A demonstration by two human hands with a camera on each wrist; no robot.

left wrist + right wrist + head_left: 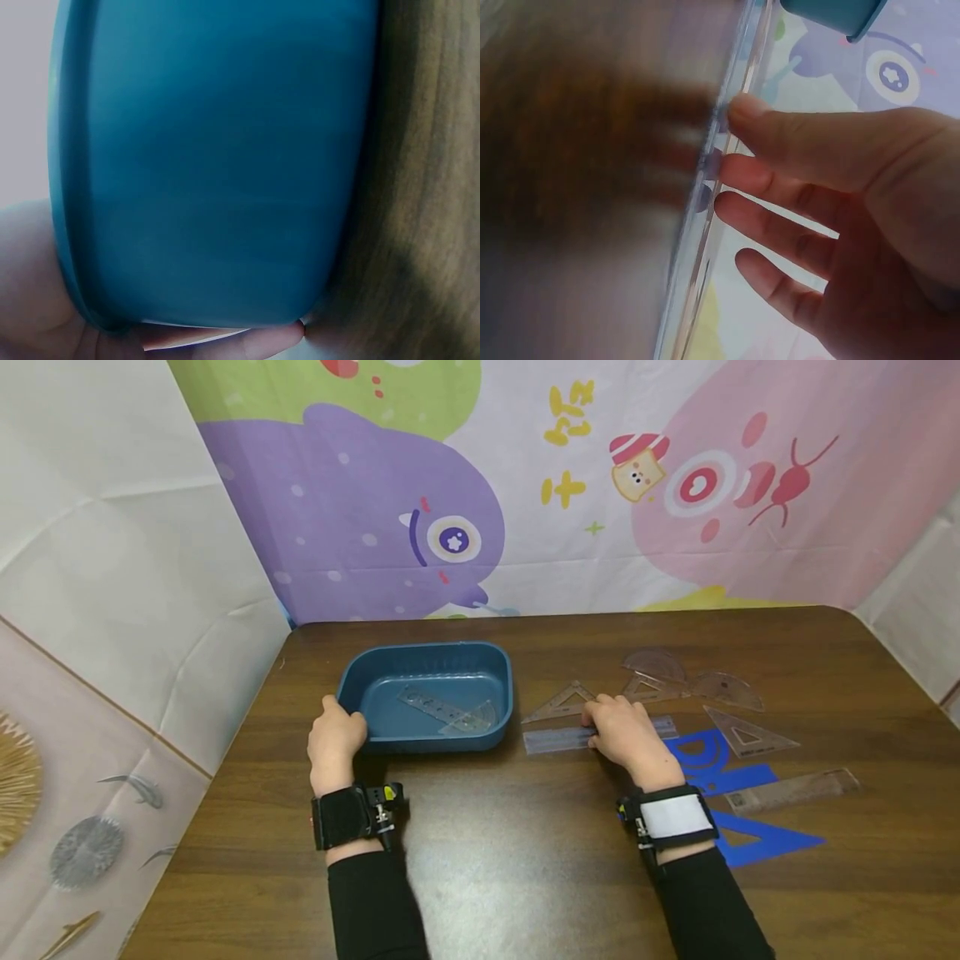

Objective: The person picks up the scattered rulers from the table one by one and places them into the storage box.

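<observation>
A clear ruler (555,741) lies on the wooden table (517,877), right of a blue bin (427,745), beneath a person's right hand (633,735); thumb and fingertips touch it, though whether they pinch cannot be told. The left hand (334,739) grips the bin's near left corner. Inside lie a second ruler (429,702) and a clear triangle (472,718). Farther right sit clear protractors (727,689) and, nearer, a blue triangle (783,841).

One blue bin (420,745), with one clear ruler (433,703) and one clear triangle (472,720) inside. Outside it, towards the right edge of the worktop (525,877): three clear triangles (549,707) (666,691) (757,745), two clear protractors (655,662) (726,691), two more clear rulers (557,741) (795,791), plus one blue ruler (742,779), one blue protractor (716,743) and one blue triangle (783,841).
</observation>
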